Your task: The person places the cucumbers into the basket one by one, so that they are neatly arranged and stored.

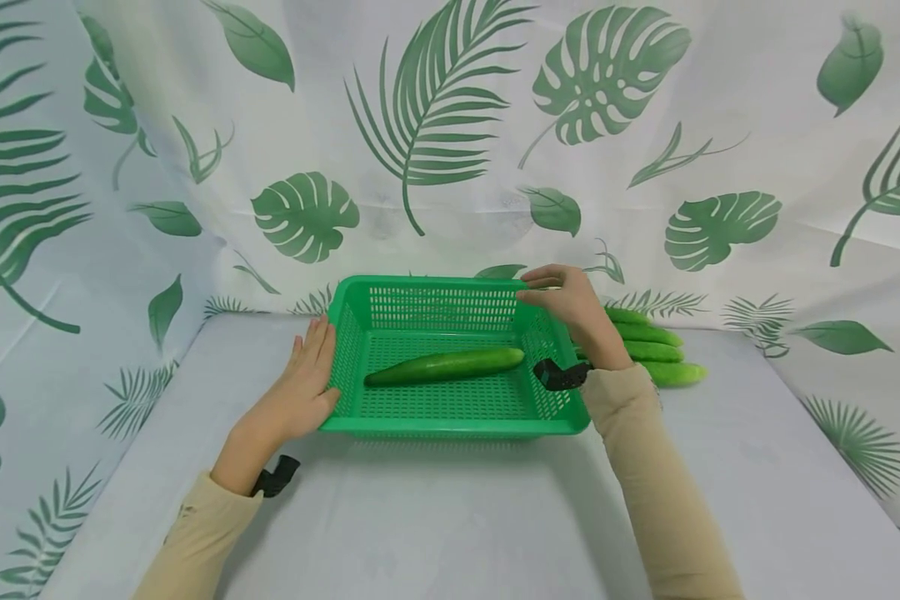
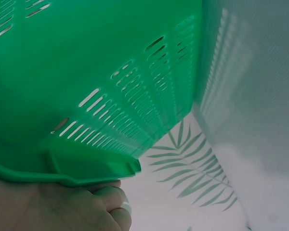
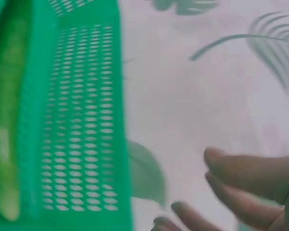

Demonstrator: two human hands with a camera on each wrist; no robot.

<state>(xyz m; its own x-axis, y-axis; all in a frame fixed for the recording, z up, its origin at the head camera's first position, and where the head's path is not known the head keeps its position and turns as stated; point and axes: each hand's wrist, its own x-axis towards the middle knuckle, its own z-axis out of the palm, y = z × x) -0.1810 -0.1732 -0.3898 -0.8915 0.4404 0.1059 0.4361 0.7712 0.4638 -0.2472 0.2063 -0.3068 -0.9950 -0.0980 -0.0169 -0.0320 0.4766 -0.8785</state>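
Note:
A green plastic basket (image 1: 450, 427) with slotted walls stands on the table, and one cucumber (image 1: 446, 367) lies across its floor. My left hand (image 1: 303, 392) rests against the basket's left rim, its fingers straight. From below, the left wrist view shows that hand (image 2: 82, 204) touching the rim from outside. Over the basket's back right corner is my right hand (image 1: 566, 304), fingers extended and holding nothing. In the right wrist view its fingertips (image 3: 216, 159) are apart from the basket wall (image 3: 82, 120), with the cucumber (image 3: 7, 144) inside at the left.
Several cucumbers (image 1: 660, 354) lie side by side to the right of the basket, partly hidden by my right hand and wrist. Behind the table (image 1: 420, 517) hangs a white cloth (image 1: 465, 200) printed with green leaves. Black straps sit on both wrists.

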